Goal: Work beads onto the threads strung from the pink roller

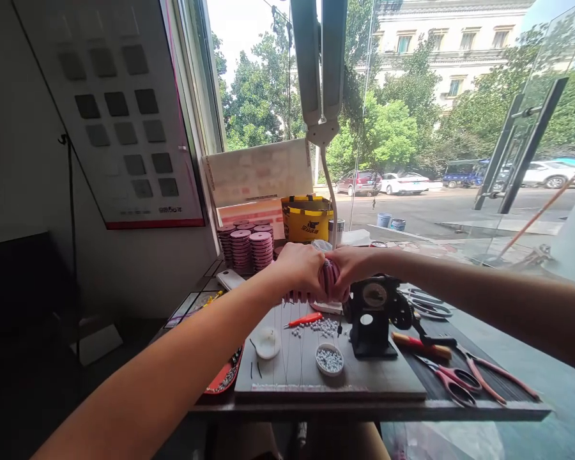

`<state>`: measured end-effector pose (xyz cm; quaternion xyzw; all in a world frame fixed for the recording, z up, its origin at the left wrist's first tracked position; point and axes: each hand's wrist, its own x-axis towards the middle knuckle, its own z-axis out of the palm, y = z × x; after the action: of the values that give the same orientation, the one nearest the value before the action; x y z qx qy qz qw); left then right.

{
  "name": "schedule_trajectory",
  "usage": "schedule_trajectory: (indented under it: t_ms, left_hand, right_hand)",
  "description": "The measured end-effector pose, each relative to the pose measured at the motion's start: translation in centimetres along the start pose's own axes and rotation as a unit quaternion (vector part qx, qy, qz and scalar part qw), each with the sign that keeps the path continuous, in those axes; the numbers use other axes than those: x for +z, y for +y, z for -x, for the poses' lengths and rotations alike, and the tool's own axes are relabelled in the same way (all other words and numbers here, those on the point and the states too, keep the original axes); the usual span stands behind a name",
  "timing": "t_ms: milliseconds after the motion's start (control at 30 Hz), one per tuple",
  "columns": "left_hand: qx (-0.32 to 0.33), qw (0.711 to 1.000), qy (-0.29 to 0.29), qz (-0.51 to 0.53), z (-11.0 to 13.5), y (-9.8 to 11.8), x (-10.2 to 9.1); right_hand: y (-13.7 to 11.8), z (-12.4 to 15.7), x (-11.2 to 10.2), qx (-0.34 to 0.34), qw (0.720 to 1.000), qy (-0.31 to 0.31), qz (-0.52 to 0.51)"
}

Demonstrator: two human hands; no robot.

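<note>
Your left hand and right hand meet above the grey board, fingers of both closed around pink spools, just beside the black hand-crank machine, bead dish below on the surface.

We see a bunch of pink discs, flat round spools pressed face to face and standing on edge, clasped between our 2 hands above the far edge of the grey board. Our fingers cover most of them, so we cannot tell their count.
</note>
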<state>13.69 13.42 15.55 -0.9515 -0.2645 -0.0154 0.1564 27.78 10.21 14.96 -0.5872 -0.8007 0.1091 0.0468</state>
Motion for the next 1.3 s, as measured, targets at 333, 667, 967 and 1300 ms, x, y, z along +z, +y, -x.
schedule_trajectory:
  t_ms: [333, 667, 967, 1300]
  left_hand:
    - [-0.009, 0.999, -0.048, 0.019, -0.6, -0.8, -0.8]
    - [-0.019, 0.986, -0.145, 0.081, -1.9, -2.1, -1.1]
    - [-0.018, 0.989, -0.129, 0.07, -1.2, -1.7, -1.6]
    - [-0.046, 0.997, -0.056, 0.028, -1.1, -0.8, -1.1]
  right_hand:
    - [-0.5, 1.8, 4.5, 0.021, 0.956, 0.25, 0.156]
    - [-1.2, 1.8, 8.0, 0.051, 0.902, 0.382, 0.195]
    - [0.2, 2.6, 5.4, -0.003, 0.95, 0.275, 0.151]
    - [2.0, 1.1, 1.5, -0.013, 0.996, 0.088, -0.022]
